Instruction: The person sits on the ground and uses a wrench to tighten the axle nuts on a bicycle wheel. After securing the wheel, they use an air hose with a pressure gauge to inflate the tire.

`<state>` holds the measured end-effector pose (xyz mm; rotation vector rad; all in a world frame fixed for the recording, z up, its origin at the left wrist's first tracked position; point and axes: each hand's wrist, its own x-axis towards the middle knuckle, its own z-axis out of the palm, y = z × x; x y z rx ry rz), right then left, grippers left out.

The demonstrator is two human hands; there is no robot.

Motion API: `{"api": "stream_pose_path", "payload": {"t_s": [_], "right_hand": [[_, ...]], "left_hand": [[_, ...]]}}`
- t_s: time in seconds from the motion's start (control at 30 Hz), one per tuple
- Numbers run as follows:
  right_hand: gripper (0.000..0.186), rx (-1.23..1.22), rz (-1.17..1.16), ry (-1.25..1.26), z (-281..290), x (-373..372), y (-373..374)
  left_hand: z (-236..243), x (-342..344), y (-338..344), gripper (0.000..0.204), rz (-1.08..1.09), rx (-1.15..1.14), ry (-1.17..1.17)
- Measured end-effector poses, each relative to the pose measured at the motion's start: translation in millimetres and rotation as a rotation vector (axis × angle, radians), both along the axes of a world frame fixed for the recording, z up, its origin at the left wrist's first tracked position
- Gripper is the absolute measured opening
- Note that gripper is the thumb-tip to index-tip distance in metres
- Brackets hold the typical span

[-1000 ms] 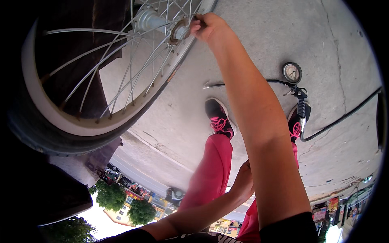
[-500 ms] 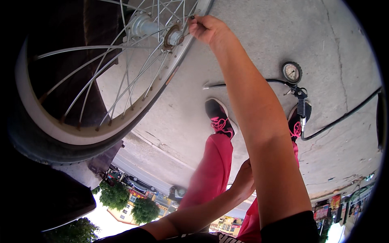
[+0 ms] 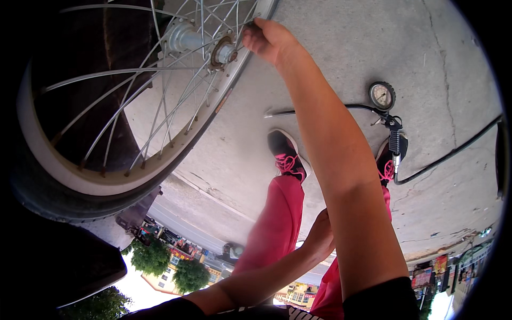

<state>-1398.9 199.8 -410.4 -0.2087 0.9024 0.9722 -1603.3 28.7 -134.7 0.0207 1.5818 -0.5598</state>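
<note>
At the top, a spoked wheel (image 3: 101,184) with a pale rim and black tyre fills the left side. My right hand (image 3: 269,41) reaches up to the rim beside the hub (image 3: 186,40). Its thumb and fingers pinch a small dark piece at the rim's inner side, too small to name. My left hand (image 3: 321,232) is bent in front of my body, and my right arm covers its fingers. An air inflator (image 3: 394,140) with a round dial gauge (image 3: 382,96) lies on the ground by my right shoe (image 3: 386,165).
A black hose (image 3: 432,164) runs from the inflator to the right edge, and a thinner one (image 3: 285,112) passes behind my right arm. My left shoe (image 3: 288,152) stands on cracked concrete (image 3: 346,48). Trees, parked cars and buildings lie beyond.
My right hand has rolled slightly at the rim, its fingers curling farther round the small dark piece. The wheel has shifted a little in view. My left hand stays put.
</note>
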Motion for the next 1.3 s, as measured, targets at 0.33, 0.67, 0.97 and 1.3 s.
{"api": "stream_pose_path", "payload": {"t_s": [0.33,0.67,0.97,1.3], "right_hand": [[0.016,0.045,-0.010,-0.036,-7,-8,-4],[0.017,-0.020,-0.062,0.002,11,-9,-3],[0.016,0.044,-0.091,0.038,6,-11,-8],[0.013,0.146,-0.243,0.125,-2,-24,-2]], "left_hand": [[-1,0,-2,0.020,-0.044,0.027,-0.027],[-3,-8,0,0.027,0.091,-0.032,-0.037],[-3,-7,-4,0.028,0.092,-0.010,-0.052],[-5,-12,-8,0.024,0.181,0.043,-0.164]]}}
